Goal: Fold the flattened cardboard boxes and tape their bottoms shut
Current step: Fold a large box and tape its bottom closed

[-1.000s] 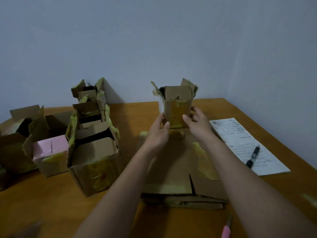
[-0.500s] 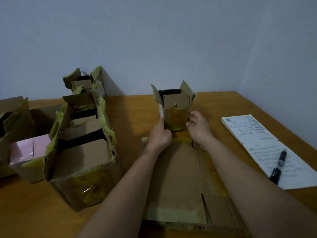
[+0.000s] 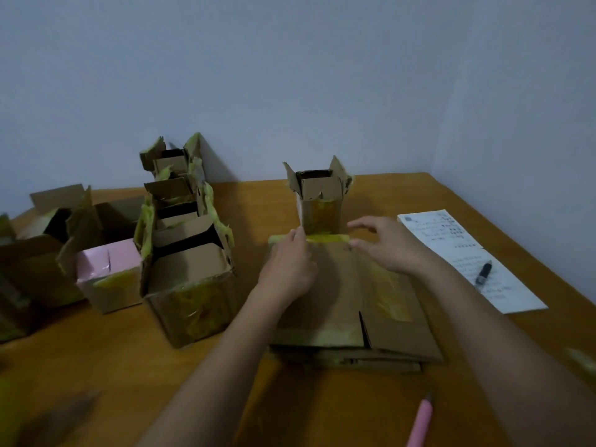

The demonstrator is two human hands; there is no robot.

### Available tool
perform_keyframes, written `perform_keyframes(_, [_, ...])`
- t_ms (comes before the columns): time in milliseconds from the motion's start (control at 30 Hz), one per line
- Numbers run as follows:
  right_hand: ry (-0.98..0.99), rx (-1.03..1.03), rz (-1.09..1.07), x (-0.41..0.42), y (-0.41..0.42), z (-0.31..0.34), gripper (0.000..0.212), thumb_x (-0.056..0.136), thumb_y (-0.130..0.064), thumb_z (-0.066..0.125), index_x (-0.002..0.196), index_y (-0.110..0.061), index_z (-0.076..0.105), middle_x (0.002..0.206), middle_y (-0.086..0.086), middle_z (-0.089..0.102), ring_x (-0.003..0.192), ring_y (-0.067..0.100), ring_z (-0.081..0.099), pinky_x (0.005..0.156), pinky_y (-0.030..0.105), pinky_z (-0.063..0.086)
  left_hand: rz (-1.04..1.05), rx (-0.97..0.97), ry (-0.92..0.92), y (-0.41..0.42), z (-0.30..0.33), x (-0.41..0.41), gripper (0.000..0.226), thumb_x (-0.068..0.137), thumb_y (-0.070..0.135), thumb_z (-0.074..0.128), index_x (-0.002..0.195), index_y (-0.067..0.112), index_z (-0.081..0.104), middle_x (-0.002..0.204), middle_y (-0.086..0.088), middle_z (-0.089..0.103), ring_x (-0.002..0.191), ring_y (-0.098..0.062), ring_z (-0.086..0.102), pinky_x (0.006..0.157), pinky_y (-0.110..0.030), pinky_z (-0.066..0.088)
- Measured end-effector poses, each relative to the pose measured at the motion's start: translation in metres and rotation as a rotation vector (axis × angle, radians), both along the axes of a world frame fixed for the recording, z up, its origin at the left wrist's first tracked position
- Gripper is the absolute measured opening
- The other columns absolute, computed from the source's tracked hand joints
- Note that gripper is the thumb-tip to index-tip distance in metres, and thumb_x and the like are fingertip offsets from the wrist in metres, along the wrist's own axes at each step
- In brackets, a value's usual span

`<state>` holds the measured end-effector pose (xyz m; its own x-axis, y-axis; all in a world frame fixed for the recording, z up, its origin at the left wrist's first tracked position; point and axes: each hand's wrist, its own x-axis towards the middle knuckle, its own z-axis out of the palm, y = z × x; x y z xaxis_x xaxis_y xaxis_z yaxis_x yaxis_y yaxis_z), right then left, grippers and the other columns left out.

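A small folded cardboard box [image 3: 321,201] stands upright on the table beyond a stack of flattened boxes [image 3: 348,304], its top flaps open and yellowish tape on its front. My left hand [image 3: 288,266] lies over the far left part of the stack, fingers loosely curled near its taped far edge. My right hand [image 3: 387,245] hovers over the stack's far right part with fingers spread and relaxed. Neither hand holds the small box.
Several folded boxes [image 3: 187,253] stand in a row at the left, one pink-topped [image 3: 108,269]. A printed sheet [image 3: 467,256] with a black marker [image 3: 483,271] lies at the right. A pink pen [image 3: 419,424] lies at the near edge. Walls close the far side and the right.
Both hands have let go of the small box and drawn back toward me over the flattened stack. The box now stands by itself on the table.
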<state>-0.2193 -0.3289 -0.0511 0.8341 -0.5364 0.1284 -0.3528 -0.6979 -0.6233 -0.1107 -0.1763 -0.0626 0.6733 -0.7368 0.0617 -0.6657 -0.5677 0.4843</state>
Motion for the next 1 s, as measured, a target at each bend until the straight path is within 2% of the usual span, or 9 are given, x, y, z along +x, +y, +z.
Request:
perform_keyframes(167, [0.312,0.063,0.188,-0.072,0.050,-0.001,0.088,0.070,-0.067,0.068,0.145,-0.052,0.025,0.161,-0.011,0.012,0.148,0.017,0.015,0.115,0.043,0.025,0.043,0.068,-0.109,0.056,-0.005,-0.041,0.045,0.101,0.018,0.044,0.145,0.015,0.037,0.153,-0.007,0.036,0.138,-0.028,0.037,0.106,-0.040,0.038])
perform_keyframes(233, [0.449,0.048,0.125,-0.092,0.059,-0.012,0.110,0.066,-0.063,0.076,0.149,-0.054,0.005,0.162,-0.009,-0.009,0.150,0.026,-0.006,0.118,0.053,0.013,0.077,0.095,-0.106,0.077,-0.014,-0.051,0.044,0.104,0.022,0.040,0.146,0.013,0.035,0.154,-0.009,0.034,0.141,-0.029,0.033,0.108,-0.041,0.036])
perform_keyframes(333, [0.449,0.091,-0.033,-0.110,0.067,-0.025,0.119,0.069,-0.049,0.082,0.152,-0.045,-0.004,0.162,0.007,-0.013,0.149,0.033,-0.004,0.119,0.053,0.015,0.147,0.110,0.002,0.101,-0.024,-0.060,0.041,0.106,0.033,0.034,0.141,0.012,0.037,0.144,-0.013,0.042,0.127,-0.031,0.044,0.092,-0.041,0.043])
perform_keyframes(433, [0.359,0.135,-0.071,-0.121,0.074,-0.029,0.099,0.077,-0.044,0.078,0.155,-0.032,0.017,0.161,0.006,0.019,0.146,0.026,0.022,0.112,0.039,0.030,0.146,0.019,0.143,0.112,-0.026,-0.066,0.038,0.105,0.036,0.042,0.135,0.012,0.043,0.133,-0.013,0.052,0.110,-0.029,0.052,0.078,-0.031,0.041])
perform_keyframes(633, [0.033,0.143,-0.114,-0.132,0.079,-0.024,0.051,0.095,-0.039,0.058,0.143,-0.028,0.047,0.150,-0.003,0.043,0.137,0.021,0.038,0.105,0.034,0.036,0.151,-0.263,0.320,0.131,-0.009,-0.072,0.086,0.080,0.035,0.079,0.151,0.012,0.036,0.153,-0.008,0.040,0.139,-0.028,0.038,0.110,-0.044,0.040])
perform_keyframes(733, [-0.211,0.152,-0.165,-0.130,0.084,-0.010,0.036,0.100,-0.031,0.050,0.136,-0.027,0.056,0.137,-0.003,0.056,0.126,0.019,0.049,0.093,0.028,0.042,0.174,-0.479,0.389,0.137,0.003,-0.075,0.074,0.081,0.014,0.079,0.146,0.011,0.045,0.139,-0.007,0.055,0.130,-0.025,0.050,0.101,-0.038,0.049])
perform_keyframes(800, [-0.328,0.148,-0.197,-0.129,0.090,0.001,0.034,0.101,-0.031,0.048,0.131,-0.021,0.060,0.111,-0.009,0.066,0.099,0.008,0.057,0.074,0.020,0.042,0.143,-0.625,0.434,0.139,0.011,-0.081,0.064,0.083,0.005,0.075,0.141,0.012,0.049,0.125,0.000,0.061,0.124,-0.023,0.056,0.097,-0.036,0.052])
perform_keyframes(900, [-0.416,0.109,-0.232,-0.130,0.100,0.019,0.028,0.102,-0.033,0.044,0.108,-0.017,0.065,0.074,-0.015,0.054,0.068,0.002,0.049,0.055,0.019,0.031,0.080,-0.753,0.429,0.142,0.024,-0.088,0.061,0.087,0.004,0.071,0.143,0.014,0.048,0.134,-0.003,0.059,0.124,-0.019,0.056,0.098,-0.039,0.053])
perform_keyframes(1000, [-0.469,0.063,-0.236,-0.133,0.109,0.039,0.033,0.103,-0.036,0.041,0.082,-0.014,0.056,0.065,-0.003,0.048,0.061,0.014,0.046,0.052,0.026,0.031,0.043,-0.871,0.396,0.147,0.038,-0.093,0.059,0.088,0.005,0.069,0.142,0.017,0.049,0.133,0.003,0.060,0.115,-0.004,0.059,0.087,-0.019,0.055])
